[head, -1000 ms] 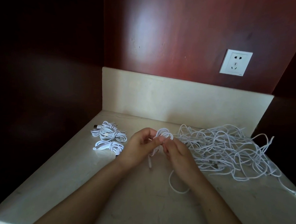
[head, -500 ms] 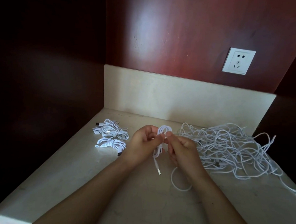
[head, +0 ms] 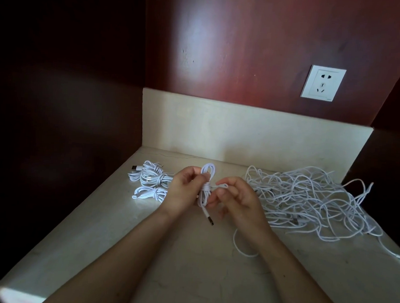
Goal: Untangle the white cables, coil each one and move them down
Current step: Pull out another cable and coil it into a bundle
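The step in hand looks like tying off one coil. The left hand [head: 185, 194] has its grip curled round a small bundle of thin white cable [head: 206, 188], held upright just left of the big tangled heap of white cables [head: 312, 199]. Several turns are wound about the bundle's waist, and a metal-tipped USB plug [head: 210, 220] hangs from its lower end. The right hand [head: 238, 201], between bundle and heap, pinches a short loop [head: 222, 186] of that cable between thumb and forefinger. A few finished white coils [head: 151, 182] lie on the pale stone table [head: 164, 277], farther left of the heap. Next, I judge, the loop wants tucking through and snugging tight so the wrap holds; then the bundle can go down beside the finished ones.
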`<state>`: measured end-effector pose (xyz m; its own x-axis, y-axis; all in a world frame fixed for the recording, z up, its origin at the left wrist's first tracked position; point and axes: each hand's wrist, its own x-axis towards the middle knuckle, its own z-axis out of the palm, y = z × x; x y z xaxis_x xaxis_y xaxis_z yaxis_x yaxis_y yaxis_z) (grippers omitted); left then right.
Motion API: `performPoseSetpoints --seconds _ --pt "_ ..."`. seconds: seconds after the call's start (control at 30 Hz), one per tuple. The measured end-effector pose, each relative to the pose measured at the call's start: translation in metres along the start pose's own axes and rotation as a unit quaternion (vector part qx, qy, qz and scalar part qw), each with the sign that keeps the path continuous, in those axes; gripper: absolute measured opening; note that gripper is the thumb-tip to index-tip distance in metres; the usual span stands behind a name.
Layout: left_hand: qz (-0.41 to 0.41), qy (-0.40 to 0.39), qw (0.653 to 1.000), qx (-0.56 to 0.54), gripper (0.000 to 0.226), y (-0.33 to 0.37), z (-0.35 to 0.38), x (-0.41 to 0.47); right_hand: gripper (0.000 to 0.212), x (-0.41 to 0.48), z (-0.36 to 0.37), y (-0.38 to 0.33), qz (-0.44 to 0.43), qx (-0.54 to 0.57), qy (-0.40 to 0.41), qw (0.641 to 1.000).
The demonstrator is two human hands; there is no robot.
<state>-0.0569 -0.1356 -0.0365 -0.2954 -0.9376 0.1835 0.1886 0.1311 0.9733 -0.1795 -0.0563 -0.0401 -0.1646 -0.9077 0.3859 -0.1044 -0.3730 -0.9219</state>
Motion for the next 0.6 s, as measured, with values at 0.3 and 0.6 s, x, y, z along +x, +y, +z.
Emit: performPoseSetpoints --seconds 0.3,0.6 --pt "-0.018 0.010 0.998 0.052 0.017 -0.0041 -0.0028 0.0014 0.012 0.0004 -0.0053 0.0061 -0.090 -0.141 0.015 0.986" --pt "0.106 -0.058 0.988 0.093 0.019 -0.0058 0.0002 -0.0059 0.021 0.0017 0.0004 -0.0005 -0.017 -0.027 0.087 0.996"
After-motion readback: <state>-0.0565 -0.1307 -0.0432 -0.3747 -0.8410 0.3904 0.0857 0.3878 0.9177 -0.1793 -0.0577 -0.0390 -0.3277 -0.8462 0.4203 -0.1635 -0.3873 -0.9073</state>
